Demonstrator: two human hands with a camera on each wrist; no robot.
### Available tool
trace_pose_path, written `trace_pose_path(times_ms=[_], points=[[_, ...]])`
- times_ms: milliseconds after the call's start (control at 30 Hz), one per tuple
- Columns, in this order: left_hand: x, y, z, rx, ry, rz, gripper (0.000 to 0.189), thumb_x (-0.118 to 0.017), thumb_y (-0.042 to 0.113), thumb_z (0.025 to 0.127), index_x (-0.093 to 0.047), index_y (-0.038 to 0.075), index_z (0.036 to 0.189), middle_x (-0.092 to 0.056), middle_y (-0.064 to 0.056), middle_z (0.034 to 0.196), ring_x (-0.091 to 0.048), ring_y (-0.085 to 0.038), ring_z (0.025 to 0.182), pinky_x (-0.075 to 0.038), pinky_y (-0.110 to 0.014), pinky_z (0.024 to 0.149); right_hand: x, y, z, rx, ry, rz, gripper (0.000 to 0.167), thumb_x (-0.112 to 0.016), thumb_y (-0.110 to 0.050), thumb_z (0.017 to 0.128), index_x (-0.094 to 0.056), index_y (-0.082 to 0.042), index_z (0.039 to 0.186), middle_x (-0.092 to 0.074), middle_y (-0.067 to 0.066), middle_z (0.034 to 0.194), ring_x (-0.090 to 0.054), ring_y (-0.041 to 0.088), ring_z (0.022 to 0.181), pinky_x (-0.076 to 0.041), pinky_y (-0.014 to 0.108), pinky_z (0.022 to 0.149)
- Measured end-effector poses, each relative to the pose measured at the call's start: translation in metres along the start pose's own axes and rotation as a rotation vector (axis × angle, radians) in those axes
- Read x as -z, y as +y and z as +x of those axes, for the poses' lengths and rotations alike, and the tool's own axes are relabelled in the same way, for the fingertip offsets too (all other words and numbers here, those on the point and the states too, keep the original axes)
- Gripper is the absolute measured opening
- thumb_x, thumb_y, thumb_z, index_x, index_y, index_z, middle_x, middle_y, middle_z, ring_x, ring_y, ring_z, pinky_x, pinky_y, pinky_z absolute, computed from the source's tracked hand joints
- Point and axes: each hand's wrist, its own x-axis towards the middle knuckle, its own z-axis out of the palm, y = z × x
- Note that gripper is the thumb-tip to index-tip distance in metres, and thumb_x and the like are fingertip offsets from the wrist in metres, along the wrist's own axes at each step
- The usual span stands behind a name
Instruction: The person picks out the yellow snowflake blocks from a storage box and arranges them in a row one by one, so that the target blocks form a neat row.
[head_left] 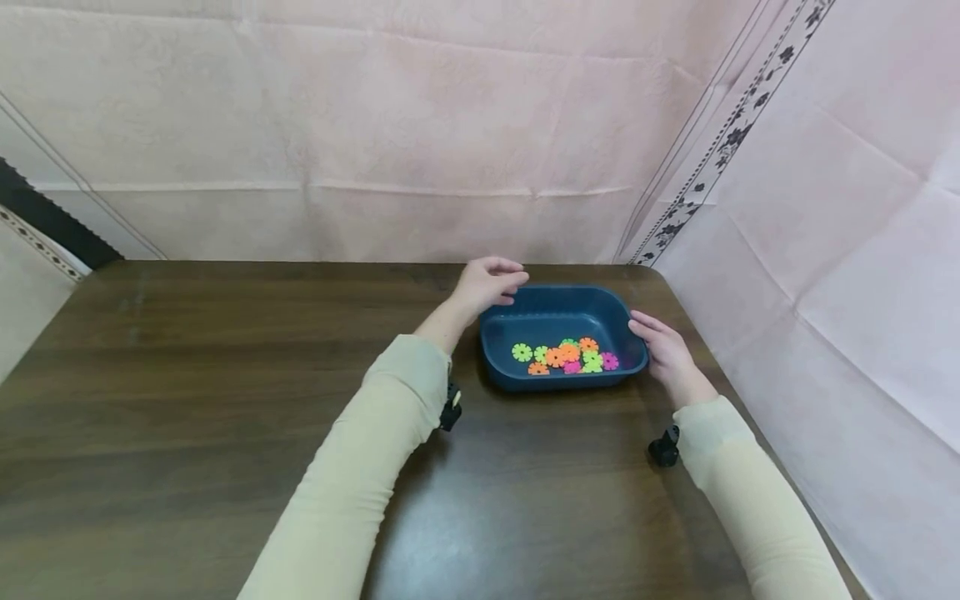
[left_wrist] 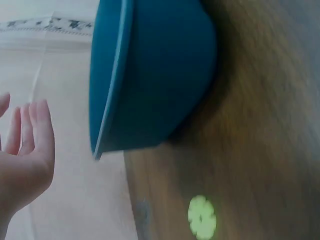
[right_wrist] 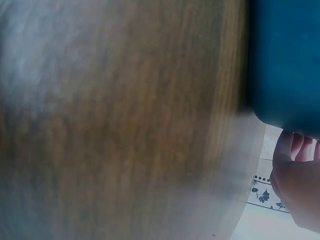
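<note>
A dark blue plastic basin (head_left: 555, 300) stands on the table, several flower-shaped plastic pieces (head_left: 570, 354) in orange, green, yellow-green and pink lying along its near side. My left hand (head_left: 487, 283) hovers by the basin's far left corner, fingers loosely bent. In the left wrist view that hand (left_wrist: 30, 150) appears apart from the basin (left_wrist: 160, 65), holding nothing visible. A yellow-green flower piece (left_wrist: 202, 217) shows below the basin there. My right hand (head_left: 667, 350) grips the basin's right rim. In the right wrist view, its fingers (right_wrist: 285, 145) meet the basin wall; their tips are partly hidden.
The brown wooden table (head_left: 225, 400) extends widely to the left and in front of the basin. Behind it hangs a pale cloth (head_left: 375, 125), and another cloth wall (head_left: 847, 250) runs close along the right edge. Dark wrist cameras (head_left: 663, 448) sit on both wrists.
</note>
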Motion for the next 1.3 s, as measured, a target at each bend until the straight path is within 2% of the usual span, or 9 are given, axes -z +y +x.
trace_pose_path(times_ms=[67, 167, 233, 467, 633, 800, 933, 1133, 1300], points=[[-0.009, -0.005, 0.004, 0.025, -0.055, 0.017, 0.036, -0.064, 0.021, 0.089, -0.059, 0.005, 0.121, -0.061, -0.014, 0.120, -0.060, -0.029, 0.110, -0.055, -0.032, 0.086, 0.000, 0.000, 0.001, 0.005, -0.002, -0.006, 0.062, -0.057, -0.023, 0.093, -0.028, -0.020, 0.148, -0.018, 0.000, 0.157, -0.031, 0.009, 0.134, -0.044, 0.014, 0.096], [-0.020, -0.013, 0.006, 0.081, -0.111, 0.059, 0.039, -0.065, 0.020, 0.089, -0.057, 0.004, 0.124, -0.060, -0.014, 0.124, -0.057, -0.030, 0.115, -0.052, -0.036, 0.093, 0.000, 0.001, 0.002, 0.003, 0.003, -0.018, 0.061, -0.056, -0.024, 0.093, -0.029, -0.020, 0.147, -0.018, 0.000, 0.157, -0.027, 0.010, 0.138, -0.030, 0.022, 0.111], [-0.027, -0.019, 0.007, 0.114, -0.132, 0.104, 0.041, -0.064, 0.020, 0.089, -0.056, 0.004, 0.126, -0.058, -0.014, 0.126, -0.055, -0.030, 0.119, -0.049, -0.038, 0.097, 0.000, 0.001, 0.002, -0.005, 0.003, -0.019, 0.060, -0.056, -0.023, 0.094, -0.028, -0.020, 0.148, -0.017, -0.001, 0.157, -0.025, 0.011, 0.140, -0.024, 0.026, 0.114], [-0.046, -0.040, 0.011, 0.246, -0.091, 0.266, 0.037, -0.068, 0.022, 0.086, -0.061, 0.010, 0.121, -0.055, -0.007, 0.131, -0.053, -0.023, 0.118, -0.046, -0.037, 0.100, 0.001, 0.002, 0.004, -0.010, 0.013, -0.018, 0.061, -0.055, -0.023, 0.094, -0.027, -0.019, 0.148, -0.018, 0.000, 0.157, -0.030, 0.010, 0.135, -0.023, 0.027, 0.114], [-0.053, -0.046, 0.010, 0.306, -0.046, 0.388, 0.036, -0.071, 0.011, 0.082, -0.064, 0.008, 0.117, -0.058, -0.007, 0.127, -0.053, -0.022, 0.115, -0.050, -0.035, 0.095, 0.000, 0.002, 0.003, -0.002, 0.008, -0.023, 0.061, -0.055, -0.023, 0.094, -0.028, -0.018, 0.148, -0.018, 0.001, 0.157, -0.025, 0.012, 0.139, -0.023, 0.027, 0.114], [-0.057, -0.052, 0.017, 0.296, -0.060, 0.541, 0.027, -0.072, 0.002, 0.076, -0.068, 0.004, 0.103, -0.063, -0.007, 0.113, -0.057, -0.020, 0.093, -0.056, -0.030, 0.071, 0.003, 0.001, 0.004, 0.002, 0.001, -0.006, 0.062, -0.056, -0.022, 0.094, -0.027, -0.018, 0.148, -0.021, -0.001, 0.156, -0.037, 0.009, 0.128, -0.025, 0.025, 0.113], [-0.058, -0.046, 0.012, 0.258, -0.095, 0.691, 0.019, -0.068, -0.002, 0.078, -0.065, 0.000, 0.096, -0.061, -0.011, 0.102, -0.054, -0.021, 0.077, -0.048, -0.026, 0.056, 0.005, 0.000, 0.004, 0.013, -0.004, 0.001, 0.063, -0.057, -0.023, 0.093, -0.027, -0.018, 0.148, -0.025, -0.001, 0.153, -0.043, 0.002, 0.112, -0.033, 0.019, 0.106], [-0.059, -0.037, -0.004, 0.214, -0.105, 0.804, 0.019, -0.062, 0.000, 0.084, -0.060, 0.000, 0.103, -0.055, -0.010, 0.100, -0.047, -0.020, 0.077, -0.038, -0.025, 0.056, 0.004, 0.000, 0.005, 0.013, -0.006, 0.000, 0.063, -0.057, -0.023, 0.093, -0.027, -0.018, 0.148, -0.023, -0.001, 0.155, -0.038, 0.007, 0.124, -0.030, 0.022, 0.109], [-0.060, -0.039, -0.006, 0.201, -0.108, 0.825, 0.014, -0.059, 0.004, 0.088, -0.062, 0.001, 0.101, -0.059, -0.011, 0.103, -0.048, -0.020, 0.079, -0.040, -0.025, 0.060, 0.005, 0.002, 0.005, 0.009, -0.006, 0.005, 0.064, -0.058, -0.023, 0.092, -0.028, -0.017, 0.148, -0.030, -0.001, 0.150, -0.049, 0.002, 0.107, -0.038, 0.018, 0.102]])
